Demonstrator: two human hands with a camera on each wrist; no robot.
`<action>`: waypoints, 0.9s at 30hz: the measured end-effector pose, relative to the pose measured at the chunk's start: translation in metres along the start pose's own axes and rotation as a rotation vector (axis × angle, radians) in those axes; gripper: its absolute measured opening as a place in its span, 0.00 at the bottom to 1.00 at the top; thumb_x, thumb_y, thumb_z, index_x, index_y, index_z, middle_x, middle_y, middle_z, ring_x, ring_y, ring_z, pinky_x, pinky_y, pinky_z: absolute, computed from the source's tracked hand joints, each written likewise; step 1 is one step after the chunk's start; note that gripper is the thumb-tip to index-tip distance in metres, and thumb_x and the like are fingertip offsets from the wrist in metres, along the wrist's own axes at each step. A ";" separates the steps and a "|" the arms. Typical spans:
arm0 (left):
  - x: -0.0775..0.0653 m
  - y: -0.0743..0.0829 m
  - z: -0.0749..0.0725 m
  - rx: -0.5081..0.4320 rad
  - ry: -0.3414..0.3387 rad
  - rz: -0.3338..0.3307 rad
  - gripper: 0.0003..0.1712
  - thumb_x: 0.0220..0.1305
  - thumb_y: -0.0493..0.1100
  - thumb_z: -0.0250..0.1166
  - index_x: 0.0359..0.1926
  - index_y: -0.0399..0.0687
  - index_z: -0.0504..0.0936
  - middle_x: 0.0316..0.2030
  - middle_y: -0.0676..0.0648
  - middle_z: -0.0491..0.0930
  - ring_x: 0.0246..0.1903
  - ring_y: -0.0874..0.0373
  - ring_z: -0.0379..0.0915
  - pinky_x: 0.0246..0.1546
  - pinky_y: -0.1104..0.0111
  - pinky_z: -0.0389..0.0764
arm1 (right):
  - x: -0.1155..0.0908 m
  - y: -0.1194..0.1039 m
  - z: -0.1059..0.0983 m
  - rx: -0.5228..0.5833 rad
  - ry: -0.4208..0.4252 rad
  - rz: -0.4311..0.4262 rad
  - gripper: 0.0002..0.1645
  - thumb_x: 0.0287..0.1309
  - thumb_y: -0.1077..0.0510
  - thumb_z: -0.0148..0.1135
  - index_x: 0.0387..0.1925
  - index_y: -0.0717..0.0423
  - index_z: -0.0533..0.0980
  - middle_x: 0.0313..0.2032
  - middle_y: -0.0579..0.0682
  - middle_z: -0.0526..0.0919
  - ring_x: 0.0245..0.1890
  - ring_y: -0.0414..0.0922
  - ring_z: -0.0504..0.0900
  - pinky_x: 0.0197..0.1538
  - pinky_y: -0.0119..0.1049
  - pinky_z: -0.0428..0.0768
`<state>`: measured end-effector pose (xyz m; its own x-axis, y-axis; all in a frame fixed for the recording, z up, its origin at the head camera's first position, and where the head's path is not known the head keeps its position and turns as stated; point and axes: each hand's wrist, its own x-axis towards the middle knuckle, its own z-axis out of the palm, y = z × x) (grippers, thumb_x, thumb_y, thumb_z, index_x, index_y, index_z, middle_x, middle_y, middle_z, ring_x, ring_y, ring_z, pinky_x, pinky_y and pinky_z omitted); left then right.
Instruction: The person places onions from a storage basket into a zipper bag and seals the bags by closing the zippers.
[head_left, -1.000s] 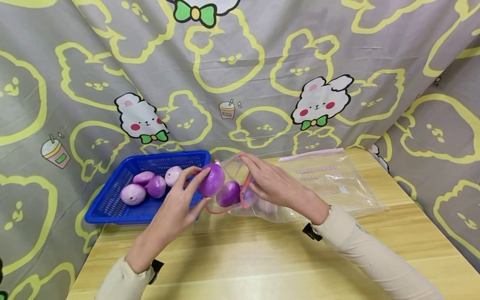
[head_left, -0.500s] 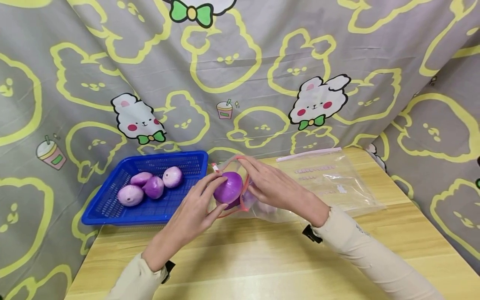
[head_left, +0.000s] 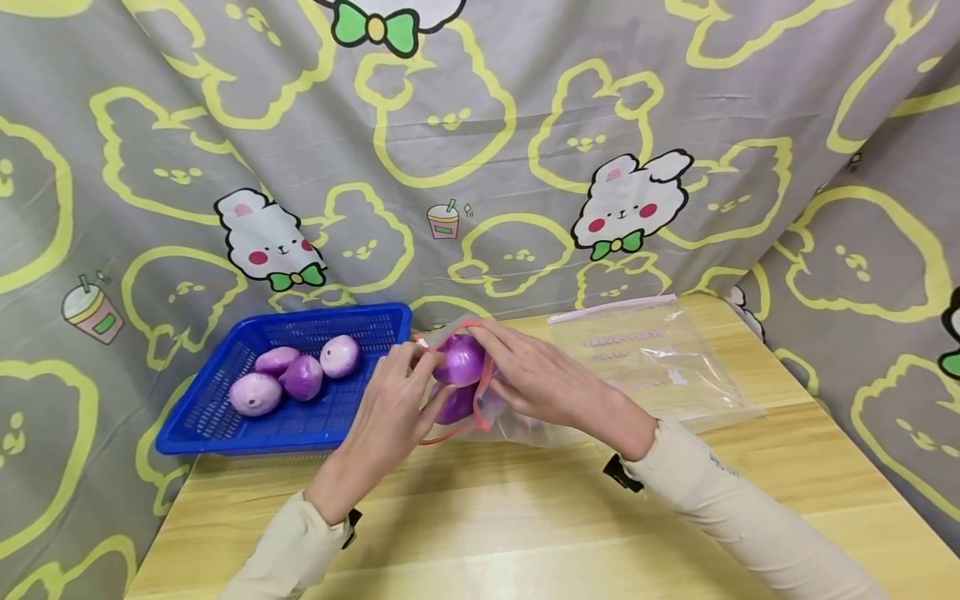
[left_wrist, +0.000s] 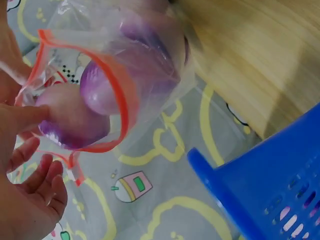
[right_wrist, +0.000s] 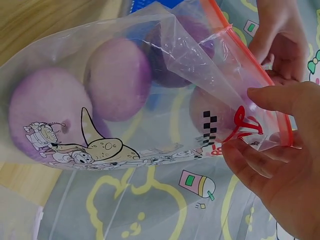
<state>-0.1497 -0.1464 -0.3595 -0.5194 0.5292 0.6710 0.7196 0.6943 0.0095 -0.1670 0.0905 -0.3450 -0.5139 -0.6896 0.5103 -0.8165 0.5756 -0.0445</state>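
Note:
In the head view, my right hand [head_left: 551,375] pinches the red-edged mouth of a clear zip bag [head_left: 517,429], thumb on one side and fingers on the other. Several purple onions lie inside the bag, which carries cartoon prints in the right wrist view. One onion [head_left: 459,360] sits just within the mouth, above another onion [head_left: 456,406]. At the opening is my left hand [head_left: 393,400]; in the left wrist view one of its digits touches the nearest onion [left_wrist: 75,120], while its other fingers are loosely bent below, away from it.
A blue plastic basket [head_left: 247,437] with several onions [head_left: 302,377] stands to the left. Another clear zip bag [head_left: 645,358] lies flat on the wooden table [head_left: 525,517] at right. A patterned grey curtain [head_left: 495,108] hangs behind.
My left hand has carried an onion rightward from beside the basket into the bag's mouth and its grip has loosened. My right hand has stayed on the bag's edge.

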 end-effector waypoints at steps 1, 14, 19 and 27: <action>0.000 0.000 0.002 0.011 -0.003 0.003 0.14 0.58 0.40 0.73 0.42 0.44 0.78 0.39 0.45 0.74 0.37 0.49 0.70 0.34 0.59 0.70 | 0.000 0.000 0.000 -0.008 -0.004 0.002 0.40 0.62 0.60 0.65 0.71 0.65 0.60 0.70 0.59 0.65 0.66 0.51 0.71 0.63 0.42 0.74; -0.009 -0.005 0.007 -0.028 -0.034 0.038 0.13 0.64 0.34 0.64 0.49 0.46 0.84 0.37 0.47 0.74 0.33 0.52 0.65 0.32 0.62 0.65 | 0.000 0.002 0.002 0.039 0.020 0.011 0.41 0.61 0.62 0.65 0.72 0.64 0.59 0.70 0.59 0.66 0.65 0.50 0.72 0.63 0.42 0.74; -0.016 -0.016 0.000 -0.080 0.030 -0.016 0.13 0.64 0.34 0.62 0.49 0.41 0.83 0.40 0.45 0.77 0.38 0.50 0.71 0.36 0.60 0.70 | 0.001 0.002 0.002 0.021 0.025 -0.006 0.41 0.59 0.63 0.65 0.72 0.66 0.59 0.70 0.59 0.66 0.66 0.50 0.71 0.63 0.42 0.74; -0.027 -0.045 -0.003 -0.055 0.048 -0.111 0.13 0.61 0.33 0.63 0.48 0.39 0.79 0.41 0.43 0.78 0.42 0.46 0.73 0.45 0.55 0.73 | 0.002 0.002 0.003 0.011 0.017 -0.014 0.41 0.58 0.65 0.62 0.71 0.67 0.59 0.70 0.60 0.66 0.66 0.50 0.70 0.64 0.42 0.73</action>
<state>-0.1670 -0.1932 -0.3761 -0.5755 0.4252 0.6985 0.6836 0.7190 0.1255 -0.1703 0.0887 -0.3463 -0.4982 -0.6899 0.5252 -0.8264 0.5612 -0.0467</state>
